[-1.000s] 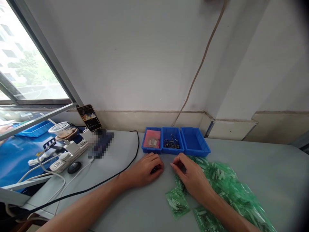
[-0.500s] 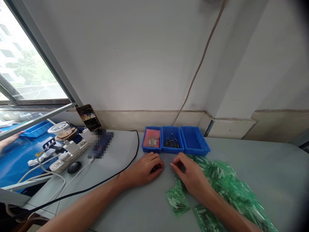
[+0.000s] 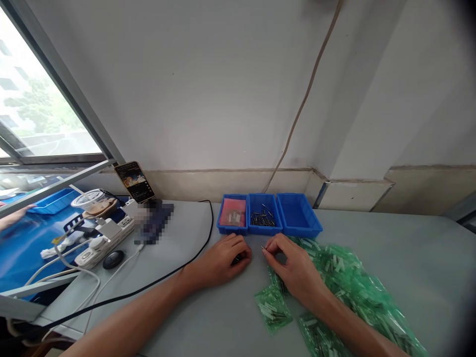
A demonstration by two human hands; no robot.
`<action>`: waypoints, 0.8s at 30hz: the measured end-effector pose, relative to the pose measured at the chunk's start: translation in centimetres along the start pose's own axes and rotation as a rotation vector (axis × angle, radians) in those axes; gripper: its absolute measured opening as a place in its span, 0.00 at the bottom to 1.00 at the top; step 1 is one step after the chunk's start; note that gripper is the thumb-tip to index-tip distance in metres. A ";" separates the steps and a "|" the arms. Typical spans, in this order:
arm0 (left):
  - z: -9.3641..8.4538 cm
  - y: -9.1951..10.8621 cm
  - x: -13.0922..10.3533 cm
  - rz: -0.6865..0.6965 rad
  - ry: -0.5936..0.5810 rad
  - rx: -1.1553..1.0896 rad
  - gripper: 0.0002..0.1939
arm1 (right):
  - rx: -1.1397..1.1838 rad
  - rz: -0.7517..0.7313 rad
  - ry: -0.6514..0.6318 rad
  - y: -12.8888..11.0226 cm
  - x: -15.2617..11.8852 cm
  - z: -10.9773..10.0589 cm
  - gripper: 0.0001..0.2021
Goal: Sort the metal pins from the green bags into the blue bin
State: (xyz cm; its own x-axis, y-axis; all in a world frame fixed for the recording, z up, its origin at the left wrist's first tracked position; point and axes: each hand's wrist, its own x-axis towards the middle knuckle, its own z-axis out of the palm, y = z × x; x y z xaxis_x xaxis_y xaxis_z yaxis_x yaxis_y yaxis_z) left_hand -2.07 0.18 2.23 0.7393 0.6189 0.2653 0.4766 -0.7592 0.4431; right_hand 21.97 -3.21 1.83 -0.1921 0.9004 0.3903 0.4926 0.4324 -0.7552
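My left hand [image 3: 227,259] rests on the grey table with its fingers curled closed. Something dark shows inside the curl, too hidden to name. Thumb and forefinger of my right hand [image 3: 292,263] pinch a small thin metal piece [image 3: 263,248], its tip poking out toward the left hand. Just beyond both hands stands a blue bin [image 3: 266,230] with dark metal screw-like pieces [image 3: 263,218] in it. A small green plastic bag [image 3: 273,310] of slim metal parts lies below the right hand.
Many more green bags [image 3: 357,282] are heaped to the right, partly under my right forearm. A blue bin [image 3: 232,230] holds a pink packet; another blue bin [image 3: 299,213] stands right. Leftward are a black cable [image 3: 148,284], power strip [image 3: 87,255], phone [image 3: 134,182] and another person's hand [image 3: 17,216].
The thin metal piece shows a little more at my right fingertips. Both hands stay nearly in place, while the whole view has shifted slightly.
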 end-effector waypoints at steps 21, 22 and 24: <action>0.1 -0.1 0.0 -0.008 0.009 0.010 0.02 | 0.024 0.166 0.040 -0.4 0.1 -0.3 0.17; 0.1 -0.1 0.0 -0.008 0.008 0.010 0.02 | 0.033 0.170 0.042 -0.4 0.0 -0.2 0.17; 0.1 -0.1 0.0 -0.006 0.005 0.008 0.02 | 0.050 0.177 0.044 -0.4 0.0 -0.2 0.18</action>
State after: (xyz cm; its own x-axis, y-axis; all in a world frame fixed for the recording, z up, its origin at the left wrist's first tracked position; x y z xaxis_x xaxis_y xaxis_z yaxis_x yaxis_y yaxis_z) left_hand -2.07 0.22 2.07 0.7341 0.6244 0.2669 0.4849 -0.7571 0.4378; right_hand 21.94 -3.33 2.22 -0.0682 0.9603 0.2707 0.4728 0.2700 -0.8388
